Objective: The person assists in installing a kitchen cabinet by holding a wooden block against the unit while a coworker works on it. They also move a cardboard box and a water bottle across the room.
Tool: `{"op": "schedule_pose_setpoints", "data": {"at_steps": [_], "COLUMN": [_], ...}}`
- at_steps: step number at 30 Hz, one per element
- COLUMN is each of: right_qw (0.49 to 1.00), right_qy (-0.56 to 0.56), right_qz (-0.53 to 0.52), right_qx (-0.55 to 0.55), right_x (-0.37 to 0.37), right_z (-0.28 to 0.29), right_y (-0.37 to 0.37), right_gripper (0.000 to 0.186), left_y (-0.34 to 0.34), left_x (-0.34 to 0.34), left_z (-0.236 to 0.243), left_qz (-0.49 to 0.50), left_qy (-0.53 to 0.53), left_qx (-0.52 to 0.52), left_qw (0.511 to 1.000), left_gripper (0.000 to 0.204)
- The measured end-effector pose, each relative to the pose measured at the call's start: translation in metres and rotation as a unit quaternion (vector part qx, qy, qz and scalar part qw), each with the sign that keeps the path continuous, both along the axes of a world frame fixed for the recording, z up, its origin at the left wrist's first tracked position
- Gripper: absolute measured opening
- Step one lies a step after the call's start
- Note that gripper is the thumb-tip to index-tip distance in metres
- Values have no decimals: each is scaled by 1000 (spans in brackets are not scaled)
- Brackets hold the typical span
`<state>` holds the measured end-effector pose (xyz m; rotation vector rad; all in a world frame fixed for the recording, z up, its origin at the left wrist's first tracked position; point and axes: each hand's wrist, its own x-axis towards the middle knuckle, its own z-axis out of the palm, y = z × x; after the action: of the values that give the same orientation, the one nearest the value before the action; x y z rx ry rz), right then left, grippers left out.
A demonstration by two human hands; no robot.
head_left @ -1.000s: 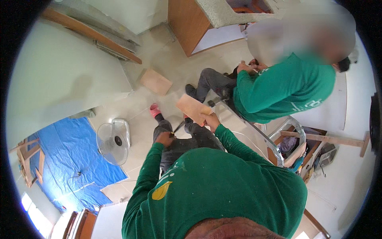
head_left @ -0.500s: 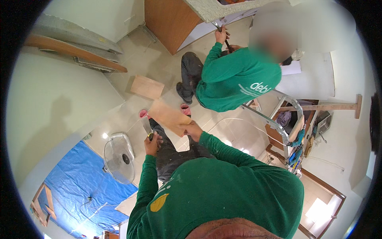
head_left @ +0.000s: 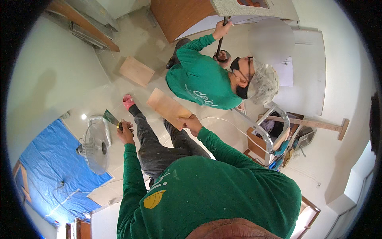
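Note:
My left hand (head_left: 125, 133) is closed on the dark-and-yellow handle of a flat, wide-bladed tool (head_left: 110, 116), which looks like a scraper, held out above my left thigh. My right hand (head_left: 190, 124) grips the near end of a thin, light wooden board (head_left: 165, 106), held raised over my legs. Another pale board (head_left: 137, 71) lies on the floor beyond it. A crouching co-worker in a green shirt (head_left: 203, 77) is just beyond my right hand, with both hands on a long dark tool (head_left: 223, 36) at the corner of a wooden cabinet.
A standing fan (head_left: 95, 149) is at my left, beside a blue sheet (head_left: 47, 167) on the floor. An aluminium ladder (head_left: 280, 119) with tools and a cord stands at my right. The wooden cabinet (head_left: 181, 20) is at the back; a wall with a plank (head_left: 93, 30) is at left.
I have stepped forward. My left hand has lifted the bladed tool away from my lap. The co-worker has leaned toward the cabinet and raised the dark tool to its corner.

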<state>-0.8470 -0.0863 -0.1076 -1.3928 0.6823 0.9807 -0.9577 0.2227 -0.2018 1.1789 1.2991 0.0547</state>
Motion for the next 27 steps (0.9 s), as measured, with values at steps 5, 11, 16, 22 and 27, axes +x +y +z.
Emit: {"op": "schedule_pose_setpoints", "data": {"at_steps": [5, 11, 16, 22, 27], "right_qw": [999, 995, 980, 955, 938], "right_qy": [-42, -65, -96, -99, -139], "right_qz": [1, 55, 156, 265, 304], "right_qx": [-7, 42, 83, 84, 91], "right_x": [2, 0, -12, -35, -34], "right_z": [9, 28, 44, 32, 29], "right_y": [-19, -9, 9, 18, 12], "right_gripper": [26, 35, 36, 37, 38], "left_y": [-43, -49, -54, -63, -67], "left_x": [13, 15, -10, -42, -51], "left_z": [14, 19, 28, 52, 57], "left_qz": [50, 85, 115, 133, 132], "left_qy": [-85, -119, -130, -109, -69], "left_qx": [5, 18, 30, 55, 39], "left_qw": [995, 989, 984, 984, 988], "left_gripper": [38, 37, 37, 40, 40]}}
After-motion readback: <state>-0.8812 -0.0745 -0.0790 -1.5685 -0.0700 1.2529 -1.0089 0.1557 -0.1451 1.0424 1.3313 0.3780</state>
